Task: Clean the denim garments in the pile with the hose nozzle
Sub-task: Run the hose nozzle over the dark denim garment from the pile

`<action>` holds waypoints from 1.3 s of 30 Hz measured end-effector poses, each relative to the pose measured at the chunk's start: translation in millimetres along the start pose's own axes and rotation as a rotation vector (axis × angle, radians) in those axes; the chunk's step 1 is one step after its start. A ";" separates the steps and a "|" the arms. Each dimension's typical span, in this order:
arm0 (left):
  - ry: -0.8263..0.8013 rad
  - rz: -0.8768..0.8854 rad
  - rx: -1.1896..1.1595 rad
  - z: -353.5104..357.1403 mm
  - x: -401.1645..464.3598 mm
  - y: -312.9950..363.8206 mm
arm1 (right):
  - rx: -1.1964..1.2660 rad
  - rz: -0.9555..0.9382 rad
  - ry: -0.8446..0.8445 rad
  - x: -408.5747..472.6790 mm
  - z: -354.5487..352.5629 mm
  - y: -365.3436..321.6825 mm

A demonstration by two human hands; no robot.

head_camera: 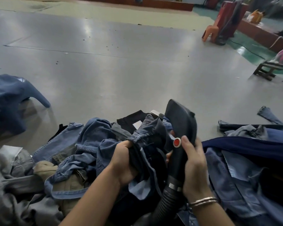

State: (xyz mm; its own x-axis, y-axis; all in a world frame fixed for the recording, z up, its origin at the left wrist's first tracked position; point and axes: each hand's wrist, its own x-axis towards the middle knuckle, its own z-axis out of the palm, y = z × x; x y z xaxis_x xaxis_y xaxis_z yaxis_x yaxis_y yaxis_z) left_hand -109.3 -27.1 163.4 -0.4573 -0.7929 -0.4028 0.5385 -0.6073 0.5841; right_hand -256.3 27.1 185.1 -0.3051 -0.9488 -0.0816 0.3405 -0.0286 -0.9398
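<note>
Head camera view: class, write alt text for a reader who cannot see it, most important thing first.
A person's right hand grips a black hose nozzle with a red button, while the left hand bunches a dark denim garment against it. Below lies a pile of denim garments on a grey floor.

A grey floor (114,66) carries a denim pile (82,144) at 6 o'clock. More denim (252,132) lies at 4 o'clock, a blue garment (8,101) at 9. At 2 o'clock stand an orange stool (209,32) and a dark stool (266,70).
</note>
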 end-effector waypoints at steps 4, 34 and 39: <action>-0.147 -0.026 0.126 -0.8 -7.8 0.1 | -0.008 0.030 0.139 8.6 3.9 4.7; -0.162 -0.056 0.581 13.6 -12.0 -10.0 | 0.113 0.546 0.020 40.7 -28.1 -29.1; 0.005 0.046 0.348 15.5 -3.2 2.3 | 0.054 0.339 0.095 38.2 -32.7 -29.5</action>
State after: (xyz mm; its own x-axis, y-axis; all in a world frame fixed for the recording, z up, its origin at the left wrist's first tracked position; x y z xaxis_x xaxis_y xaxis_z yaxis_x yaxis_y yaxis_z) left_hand -117.5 -25.1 176.9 -0.4343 -0.8200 -0.3728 0.2845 -0.5176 0.8070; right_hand -307.1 2.0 198.9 -0.2473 -0.8736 -0.4192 0.4825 0.2641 -0.8351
